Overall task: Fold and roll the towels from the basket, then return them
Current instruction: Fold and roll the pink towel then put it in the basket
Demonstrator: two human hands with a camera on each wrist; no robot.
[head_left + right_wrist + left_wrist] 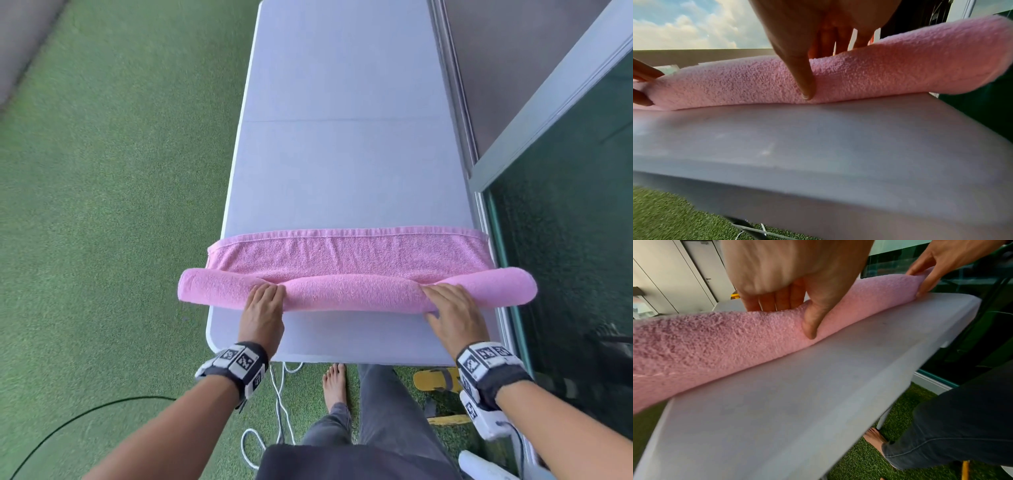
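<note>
A pink towel (pixel 356 291) lies across the near end of the white table (pixel 342 154), rolled up from its near edge into a thick roll (pixel 715 340) (pixel 900 65). A flat strip of it (pixel 342 250) still lies beyond the roll. Both ends of the roll overhang the table's sides. My left hand (pixel 263 305) (pixel 791 318) grips the roll left of centre, fingers over the top, thumb on the near side. My right hand (pixel 448 305) (pixel 822 68) grips it the same way near the right end. No basket is in view.
Green artificial turf (pixel 102 205) surrounds the table. A glass panel and metal frame (pixel 565 205) run close along the table's right side. Under the near edge are my bare foot (pixel 334 383), a yellow sandal (pixel 435 378), white cables (pixel 281 394) and a black cable (pixel 68 421).
</note>
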